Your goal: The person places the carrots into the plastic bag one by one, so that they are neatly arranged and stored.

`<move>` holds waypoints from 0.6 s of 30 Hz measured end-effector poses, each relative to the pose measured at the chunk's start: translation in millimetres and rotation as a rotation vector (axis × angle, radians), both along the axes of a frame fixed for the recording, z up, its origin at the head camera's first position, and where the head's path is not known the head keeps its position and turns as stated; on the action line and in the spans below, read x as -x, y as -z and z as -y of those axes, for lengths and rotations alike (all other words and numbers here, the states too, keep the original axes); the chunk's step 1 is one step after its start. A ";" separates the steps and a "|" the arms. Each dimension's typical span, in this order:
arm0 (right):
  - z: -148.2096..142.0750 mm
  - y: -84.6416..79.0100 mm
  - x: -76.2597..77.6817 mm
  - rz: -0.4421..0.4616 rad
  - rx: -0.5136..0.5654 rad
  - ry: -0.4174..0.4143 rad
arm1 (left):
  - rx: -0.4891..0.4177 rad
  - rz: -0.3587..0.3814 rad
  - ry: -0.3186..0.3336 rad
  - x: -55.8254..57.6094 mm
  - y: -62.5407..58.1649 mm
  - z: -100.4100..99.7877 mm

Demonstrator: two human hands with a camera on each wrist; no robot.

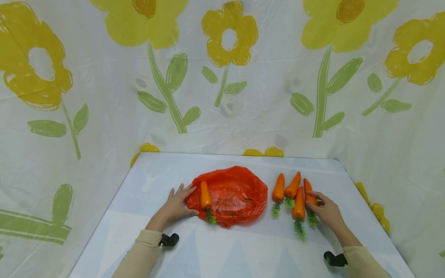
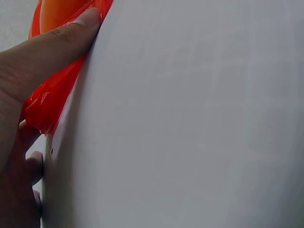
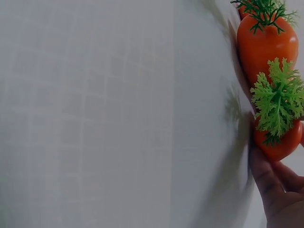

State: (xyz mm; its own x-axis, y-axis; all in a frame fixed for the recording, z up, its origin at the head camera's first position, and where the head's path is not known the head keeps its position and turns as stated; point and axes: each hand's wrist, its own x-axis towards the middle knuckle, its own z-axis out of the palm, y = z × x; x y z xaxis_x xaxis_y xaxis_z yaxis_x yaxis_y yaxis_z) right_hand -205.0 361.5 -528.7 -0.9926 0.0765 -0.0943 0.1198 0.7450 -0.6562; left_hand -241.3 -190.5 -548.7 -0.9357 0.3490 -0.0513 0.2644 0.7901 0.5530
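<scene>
On the table lies a red plastic bag [image 1: 240, 189], spread with its mouth open and dark print inside. One toy carrot [image 1: 205, 196] with a green leafy top rests on its left part. My left hand [image 1: 176, 204] touches the bag's left edge, fingers spread and thumb [image 2: 71, 40] laid against the plastic. To the right of the bag are several more carrots [image 1: 278, 188], their tops toward me. My right hand [image 1: 326, 212] grips the rightmost carrot [image 3: 278, 142] near its leafy end, thumb on one side and fingers on the other.
The pale table [image 1: 222, 255] has a faint printed pattern. A curtain [image 1: 264, 96] with big yellow flowers hangs behind and at both sides. Black wrist cameras [image 1: 169, 240] sit at both sleeves.
</scene>
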 end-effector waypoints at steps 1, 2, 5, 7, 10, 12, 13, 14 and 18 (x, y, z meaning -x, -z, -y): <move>0.0 0.1 -0.1 0.000 0.002 0.002 | 0.001 0.000 0.000 0.3 0.3 0.1; 0.0 0.1 -0.1 0.000 0.003 0.004 | 0.003 0.001 0.001 0.6 0.6 0.2; -0.1 0.7 -0.1 -0.004 0.005 0.006 | 0.006 -0.001 0.001 1.2 1.0 0.4; -0.1 1.3 0.0 -0.008 0.007 0.009 | 0.004 -0.001 0.001 1.3 1.0 0.5; -0.2 1.5 0.0 -0.015 0.009 0.007 | 0.000 -0.005 0.001 1.2 1.0 0.7; -0.3 1.5 0.0 -0.016 0.010 0.007 | -0.002 -0.003 0.002 1.0 1.0 0.6; -0.1 1.1 -0.2 -0.017 0.012 0.010 | -0.001 -0.004 0.003 0.9 1.1 0.6; -0.1 0.7 -0.3 -0.020 0.011 0.008 | -0.001 -0.004 0.004 0.8 1.1 0.6; 0.1 -1.1 -0.5 -0.022 0.019 0.009 | 0.001 -0.003 0.003 0.9 1.3 0.6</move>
